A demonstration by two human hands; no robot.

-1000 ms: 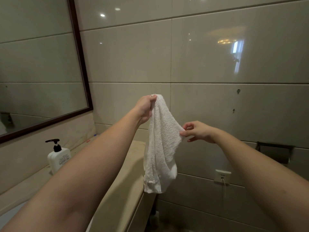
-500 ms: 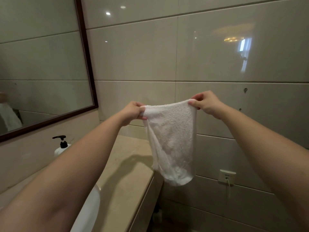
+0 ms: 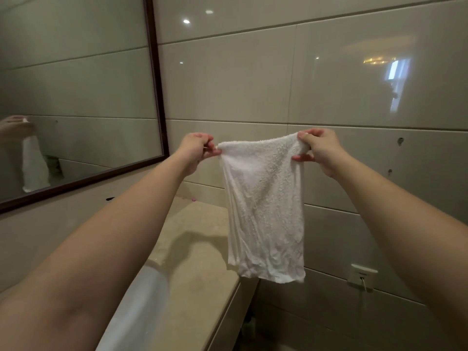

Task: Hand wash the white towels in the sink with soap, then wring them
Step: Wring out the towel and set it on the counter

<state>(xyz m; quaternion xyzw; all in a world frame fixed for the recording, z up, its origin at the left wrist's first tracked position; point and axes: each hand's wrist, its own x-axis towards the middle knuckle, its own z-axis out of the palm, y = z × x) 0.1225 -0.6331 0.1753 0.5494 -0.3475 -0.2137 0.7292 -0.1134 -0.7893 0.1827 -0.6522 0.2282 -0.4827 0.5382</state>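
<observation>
Towel — white crumpled terry cloth, no label legible: your left hand and right hand pinch its top corners, hanging beside the beige stone counter.

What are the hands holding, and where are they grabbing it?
A white towel. The left hand pinches its top left corner and the right hand pinches its top right corner. The rest hangs down.

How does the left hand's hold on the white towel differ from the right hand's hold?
The left hand pinches one top corner of the white towel with its fingertips; the right hand grips the other corner with more cloth bunched in its fingers. The right hand sits slightly higher. Both hold the towel up, hanging.
</observation>
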